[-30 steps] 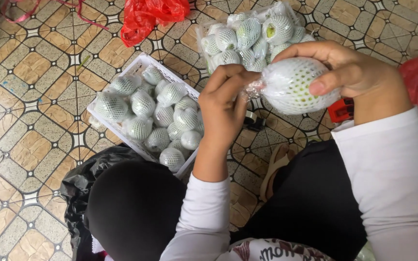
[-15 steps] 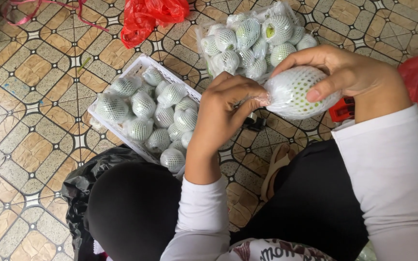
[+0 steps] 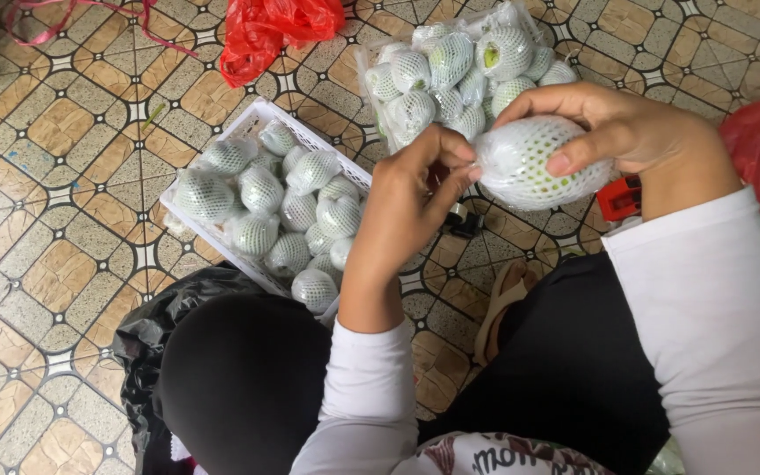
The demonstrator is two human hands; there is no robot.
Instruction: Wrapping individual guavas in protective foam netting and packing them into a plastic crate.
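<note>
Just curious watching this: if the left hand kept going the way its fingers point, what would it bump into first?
The left hand points rightward at the net-wrapped fruit held by the right hand; its fingertips already pinch the wrapping's end, so it would meet that fruit first.

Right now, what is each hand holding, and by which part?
Right hand cups the green fruit in white foam netting around its body; left hand pinches its wrapping's end.

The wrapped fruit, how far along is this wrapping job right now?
Done: the white crate holds a pile of net-and-plastic wrapped fruit. In hand: the right hand holds one netted fruit, while the left hand pinches the plastic at its end. Left: the clear bag behind holds more netted fruit; whether those still need wrapping, I cannot tell.
</note>
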